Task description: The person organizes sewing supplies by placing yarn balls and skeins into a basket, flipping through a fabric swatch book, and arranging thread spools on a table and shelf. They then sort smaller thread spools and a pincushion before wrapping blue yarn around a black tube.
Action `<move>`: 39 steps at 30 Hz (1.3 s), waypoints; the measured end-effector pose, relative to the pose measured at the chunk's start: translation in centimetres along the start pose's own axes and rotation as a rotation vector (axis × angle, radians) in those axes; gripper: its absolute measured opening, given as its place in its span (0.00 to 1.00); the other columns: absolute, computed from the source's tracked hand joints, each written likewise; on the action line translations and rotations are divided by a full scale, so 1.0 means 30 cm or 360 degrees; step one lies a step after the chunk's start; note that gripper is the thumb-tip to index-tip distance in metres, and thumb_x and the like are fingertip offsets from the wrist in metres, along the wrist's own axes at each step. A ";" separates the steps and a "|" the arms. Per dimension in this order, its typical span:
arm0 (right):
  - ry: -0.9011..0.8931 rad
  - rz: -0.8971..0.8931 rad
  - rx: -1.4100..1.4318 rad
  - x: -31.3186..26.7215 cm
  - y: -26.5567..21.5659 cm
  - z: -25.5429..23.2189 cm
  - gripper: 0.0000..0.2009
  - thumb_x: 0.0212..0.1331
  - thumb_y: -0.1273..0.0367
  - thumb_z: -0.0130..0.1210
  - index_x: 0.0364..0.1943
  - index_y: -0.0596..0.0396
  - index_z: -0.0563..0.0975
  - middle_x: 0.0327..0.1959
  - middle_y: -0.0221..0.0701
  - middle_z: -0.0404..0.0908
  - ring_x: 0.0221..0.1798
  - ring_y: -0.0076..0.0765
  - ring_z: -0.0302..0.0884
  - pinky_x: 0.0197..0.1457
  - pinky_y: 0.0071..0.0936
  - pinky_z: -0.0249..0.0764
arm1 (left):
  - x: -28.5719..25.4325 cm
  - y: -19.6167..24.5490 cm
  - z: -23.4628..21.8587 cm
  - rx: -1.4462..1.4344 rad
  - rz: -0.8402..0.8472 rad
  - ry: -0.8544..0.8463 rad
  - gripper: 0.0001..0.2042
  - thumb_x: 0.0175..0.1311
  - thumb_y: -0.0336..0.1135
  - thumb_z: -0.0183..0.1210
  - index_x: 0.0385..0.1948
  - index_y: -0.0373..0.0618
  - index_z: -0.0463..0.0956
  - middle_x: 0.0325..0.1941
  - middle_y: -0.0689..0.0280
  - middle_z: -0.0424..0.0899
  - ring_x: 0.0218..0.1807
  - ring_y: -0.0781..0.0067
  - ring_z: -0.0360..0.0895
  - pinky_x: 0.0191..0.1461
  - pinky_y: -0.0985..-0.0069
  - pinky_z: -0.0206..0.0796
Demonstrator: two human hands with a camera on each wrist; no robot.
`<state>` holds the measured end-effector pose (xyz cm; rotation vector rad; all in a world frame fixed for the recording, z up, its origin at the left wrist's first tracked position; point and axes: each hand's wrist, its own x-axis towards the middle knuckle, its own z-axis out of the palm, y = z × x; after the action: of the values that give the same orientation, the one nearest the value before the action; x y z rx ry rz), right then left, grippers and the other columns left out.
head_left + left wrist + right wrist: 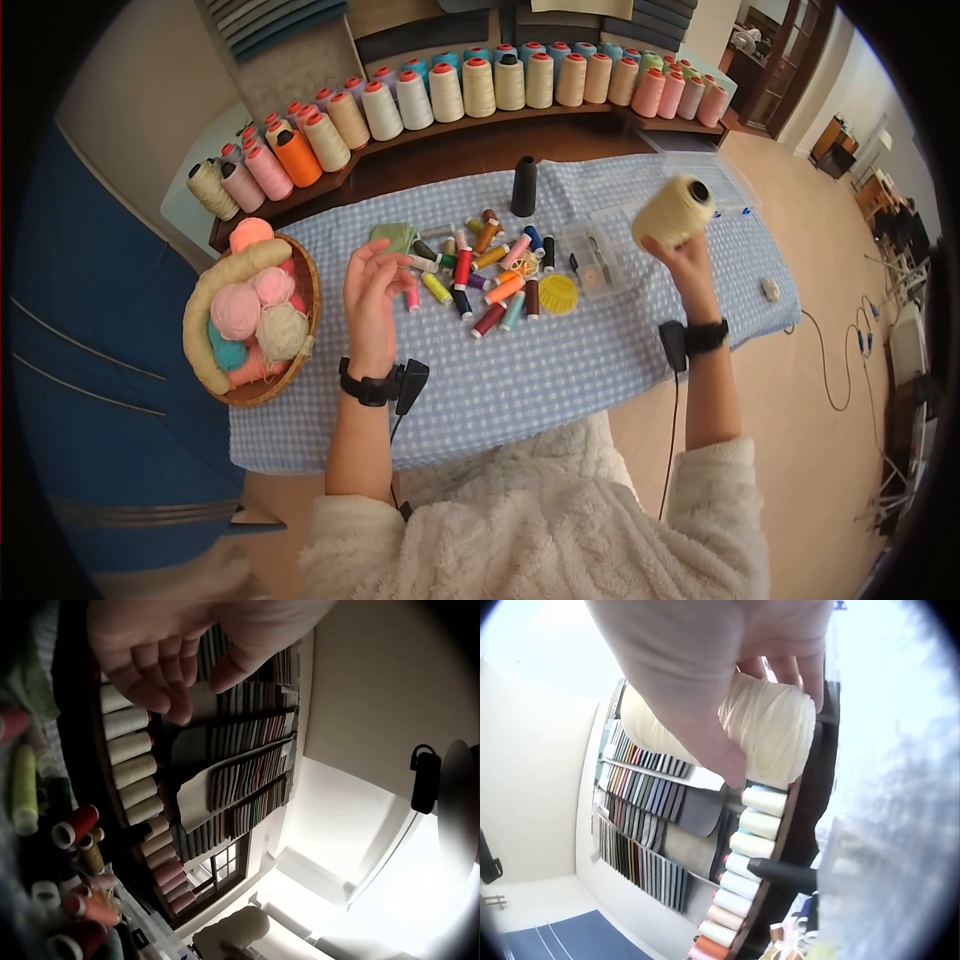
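Observation:
My right hand (688, 268) grips a large cream cone of thread (672, 212), raised over the right part of the table and tilted so its dark core end shows. In the right wrist view the thumb and fingers wrap round the wound cream thread (769, 727). My left hand (370, 300) is held up with loosely bent fingers and nothing in them, left of a pile of small coloured thread spools (463, 266). A bare black cone (524, 187) stands upright behind the pile.
A wicker basket (312, 330) of yarn balls sits at the table's left. Large thread cones (478, 90) line a curved shelf behind. A clear plastic box (600, 265) and a yellow disc (558, 294) lie on the checked cloth (470, 400). Cables (850, 350) trail on the floor.

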<state>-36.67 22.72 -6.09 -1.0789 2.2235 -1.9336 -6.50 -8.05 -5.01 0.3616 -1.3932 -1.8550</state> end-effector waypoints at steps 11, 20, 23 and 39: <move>-0.0501 0.0005 -0.0126 0.364 0.088 0.355 0.35 0.41 0.74 0.73 0.60 0.56 0.72 0.55 0.34 0.82 0.59 0.35 0.80 0.65 0.34 0.72 | 0.003 0.000 0.000 0.0053 -0.0043 0.0004 0.13 0.72 0.30 0.53 0.56 0.42 0.69 0.44 0.62 0.84 0.39 0.78 0.78 0.48 0.76 0.70; -0.0460 -0.0059 -0.0285 0.328 0.157 0.363 0.40 0.42 0.72 0.76 0.64 0.57 0.67 0.61 0.40 0.78 0.64 0.43 0.76 0.68 0.38 0.70 | -0.009 0.026 0.007 -0.0027 -0.0014 -0.0028 0.13 0.72 0.29 0.52 0.56 0.42 0.69 0.45 0.62 0.84 0.39 0.78 0.78 0.48 0.76 0.70; -0.0406 -0.0061 -0.0245 0.290 0.134 0.351 0.39 0.43 0.72 0.75 0.64 0.57 0.67 0.60 0.41 0.78 0.63 0.48 0.75 0.69 0.39 0.69 | -0.014 0.035 0.013 -0.0031 -0.0013 -0.0046 0.14 0.72 0.29 0.51 0.57 0.41 0.69 0.45 0.62 0.83 0.39 0.78 0.78 0.49 0.76 0.70; -0.0676 -0.0510 -0.0929 0.061 -0.140 0.450 0.06 0.56 0.74 0.61 0.37 0.55 0.81 0.37 0.30 0.82 0.40 0.38 0.82 0.45 0.32 0.77 | -0.021 0.042 0.019 0.0019 0.0007 -0.0105 0.15 0.72 0.28 0.51 0.57 0.39 0.68 0.44 0.60 0.83 0.39 0.77 0.78 0.45 0.76 0.70</move>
<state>-30.28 10.03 -4.90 -1.7996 2.5091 -0.9594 -5.93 -7.35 -3.81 0.3055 -1.4486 -1.8710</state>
